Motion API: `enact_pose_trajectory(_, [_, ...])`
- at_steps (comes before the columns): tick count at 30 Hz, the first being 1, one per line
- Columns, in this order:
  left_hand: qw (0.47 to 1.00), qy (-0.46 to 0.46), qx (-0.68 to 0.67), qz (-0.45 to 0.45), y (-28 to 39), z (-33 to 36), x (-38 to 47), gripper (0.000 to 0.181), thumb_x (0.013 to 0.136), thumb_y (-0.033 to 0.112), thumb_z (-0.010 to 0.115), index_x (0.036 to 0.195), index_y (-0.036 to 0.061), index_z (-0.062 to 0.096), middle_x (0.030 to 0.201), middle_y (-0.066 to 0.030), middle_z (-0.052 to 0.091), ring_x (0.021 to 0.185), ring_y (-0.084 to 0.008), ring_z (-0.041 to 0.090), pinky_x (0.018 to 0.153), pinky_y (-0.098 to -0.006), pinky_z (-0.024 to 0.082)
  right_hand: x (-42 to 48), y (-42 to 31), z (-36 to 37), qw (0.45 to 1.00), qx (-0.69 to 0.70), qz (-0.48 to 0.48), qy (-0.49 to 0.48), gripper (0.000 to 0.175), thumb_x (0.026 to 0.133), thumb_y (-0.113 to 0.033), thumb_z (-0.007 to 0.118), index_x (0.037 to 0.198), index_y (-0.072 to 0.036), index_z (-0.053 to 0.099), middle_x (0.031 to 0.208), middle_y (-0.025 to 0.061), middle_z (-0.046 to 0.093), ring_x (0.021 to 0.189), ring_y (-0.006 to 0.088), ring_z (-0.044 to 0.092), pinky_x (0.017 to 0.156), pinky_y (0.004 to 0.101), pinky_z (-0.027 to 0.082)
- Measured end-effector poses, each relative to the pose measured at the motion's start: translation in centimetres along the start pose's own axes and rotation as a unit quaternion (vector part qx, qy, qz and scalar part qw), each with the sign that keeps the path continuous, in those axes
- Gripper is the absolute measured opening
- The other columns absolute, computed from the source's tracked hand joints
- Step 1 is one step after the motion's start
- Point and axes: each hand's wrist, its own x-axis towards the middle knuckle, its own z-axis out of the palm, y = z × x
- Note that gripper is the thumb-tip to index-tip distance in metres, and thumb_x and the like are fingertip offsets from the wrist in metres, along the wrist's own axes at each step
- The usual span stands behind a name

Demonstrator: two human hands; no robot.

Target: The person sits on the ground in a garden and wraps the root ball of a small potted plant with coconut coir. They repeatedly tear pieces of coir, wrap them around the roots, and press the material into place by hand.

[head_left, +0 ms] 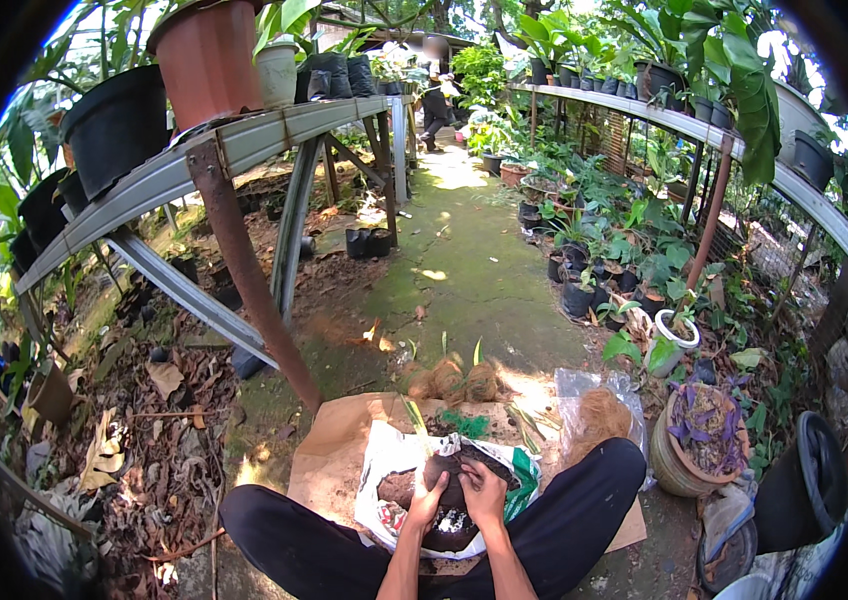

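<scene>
My left hand and my right hand are closed around a lump of dark soil, thumbs toward the middle. A yellow-edged green leaf cutting rises at the lump's upper left; its lower end is hard to make out. Both hands are over an open white plastic sack with soil inside, set between my legs. Beyond the sack lies a tangle of green twine. Three fibre-wrapped balls with upright leaf tips stand in a row farther out.
Cardboard lies beneath the sack. To the right are brown coir fibre on clear plastic, cut leaf pieces and a clay pot of purple plants. A rusty post supports the left plant bench. A person stands down the path.
</scene>
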Motion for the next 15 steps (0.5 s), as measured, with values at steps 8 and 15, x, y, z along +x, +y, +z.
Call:
enact_pose_trajectory(8, [0.997, 0.027, 0.072, -0.007, -0.5, -0.7, 0.3, 0.072, 0.09, 0.019, 0.073, 0.147, 0.0032, 0.032, 0.139, -0.0128, 0.048, 0.127, -0.0235, 0.048, 0.105, -0.0356, 0.042, 0.2, -2.0, -0.8, 0.996, -0.088, 0.005, -0.007, 0.028, 0.081, -0.001, 0.073, 0.108, 0.0, 0.068, 0.091, 0.0156, 0.074, 0.085, 0.0194, 0.073, 0.075, 0.0295, 0.057])
enact_pose_trajectory(15, [0.997, -0.009, 0.067, 0.043, 0.6, 0.3, -0.3, 0.064, 0.087, 0.014, 0.075, 0.14, 0.005, 0.04, 0.128, -0.0102, 0.055, 0.118, -0.022, 0.055, 0.102, -0.035, 0.045, 0.2, -1.4, -0.4, 0.987, -0.14, -0.077, -0.014, 0.017, 0.083, -0.005, 0.07, 0.099, 0.001, 0.071, 0.093, 0.0173, 0.072, 0.084, 0.0277, 0.072, 0.073, 0.0341, 0.057])
